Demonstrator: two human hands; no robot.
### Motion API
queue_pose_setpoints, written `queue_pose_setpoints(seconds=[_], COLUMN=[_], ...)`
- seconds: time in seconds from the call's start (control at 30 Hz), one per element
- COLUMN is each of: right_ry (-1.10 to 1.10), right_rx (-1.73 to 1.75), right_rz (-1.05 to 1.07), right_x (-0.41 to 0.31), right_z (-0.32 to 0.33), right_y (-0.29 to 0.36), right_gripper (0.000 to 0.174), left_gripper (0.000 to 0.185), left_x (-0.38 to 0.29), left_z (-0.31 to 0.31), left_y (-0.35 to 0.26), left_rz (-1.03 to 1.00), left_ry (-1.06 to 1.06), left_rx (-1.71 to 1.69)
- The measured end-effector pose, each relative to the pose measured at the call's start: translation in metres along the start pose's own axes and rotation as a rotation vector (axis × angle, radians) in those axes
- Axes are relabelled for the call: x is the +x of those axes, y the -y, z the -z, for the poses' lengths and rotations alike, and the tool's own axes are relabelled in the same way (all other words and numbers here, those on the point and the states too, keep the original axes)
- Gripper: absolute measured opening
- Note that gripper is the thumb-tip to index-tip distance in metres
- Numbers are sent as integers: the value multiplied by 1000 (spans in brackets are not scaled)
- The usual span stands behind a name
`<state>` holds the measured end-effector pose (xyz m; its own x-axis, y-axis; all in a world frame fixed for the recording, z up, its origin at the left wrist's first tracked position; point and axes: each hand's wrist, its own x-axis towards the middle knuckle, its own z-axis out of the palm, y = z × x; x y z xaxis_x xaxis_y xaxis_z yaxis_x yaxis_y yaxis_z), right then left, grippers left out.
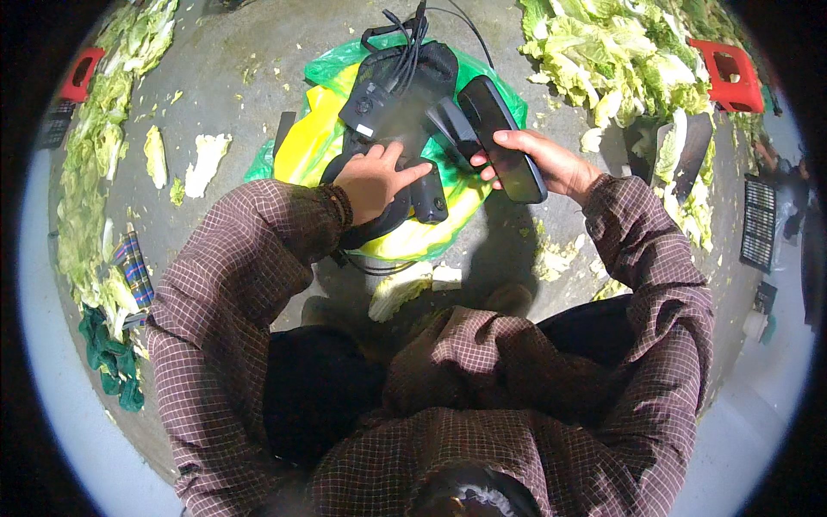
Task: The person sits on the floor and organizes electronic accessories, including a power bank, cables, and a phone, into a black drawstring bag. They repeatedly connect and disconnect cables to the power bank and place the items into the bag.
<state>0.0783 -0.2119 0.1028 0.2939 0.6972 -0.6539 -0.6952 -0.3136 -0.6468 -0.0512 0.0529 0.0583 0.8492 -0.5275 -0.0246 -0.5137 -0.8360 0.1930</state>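
My right hand [549, 161] grips a black smartphone [494, 132], thumb across its face and fingertips showing past its left edge. A second dark flat device [452, 129] sits just left of the phone; whether those fingers also hold it I cannot tell. My left hand [371, 184] rests palm down with fingers spread over black strapped gear [439, 64]. Its thumb reaches the top of a small black rounded device [429, 197]. Above the fingers lies a black box-shaped unit [365, 106] with a white label, beside bundled black cables [407, 61]. Yellow and green plastic bags [310, 145] lie underneath.
Heaps of cabbage leaves [620, 52] lie at upper right and along the left [90, 174]. Red plastic crates [730, 74] stand at both sides. A broad dark blade [694, 152] rests by the right heap. Loose leaves [400, 291] dot the concrete floor near my legs.
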Motion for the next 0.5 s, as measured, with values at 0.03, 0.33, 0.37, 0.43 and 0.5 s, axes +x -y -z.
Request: queue_pose_setpoints(seconds=[0.03, 0.33, 0.37, 0.43, 0.5], right_ry=[-3, -3, 2, 3, 3], right_rx=[2, 11, 15, 6, 2], right_rz=[2, 0, 3, -8, -12], right_x=[1, 1, 1, 2, 2], right_z=[1, -1, -1, -3, -4], right_y=[-1, -1, -1, 0, 0], right_gripper=[51, 51, 51, 51, 51], left_gripper=[60, 72, 72, 71, 71], left_x=[1, -4, -5, -6, -7], left_z=[0, -1, -2, -4, -8], left_y=[0, -1, -1, -1, 0], left_rz=[10, 35, 38, 42, 41], left_ry=[19, 102, 106, 113, 120], left_rx=[-27, -147, -150, -147, -131])
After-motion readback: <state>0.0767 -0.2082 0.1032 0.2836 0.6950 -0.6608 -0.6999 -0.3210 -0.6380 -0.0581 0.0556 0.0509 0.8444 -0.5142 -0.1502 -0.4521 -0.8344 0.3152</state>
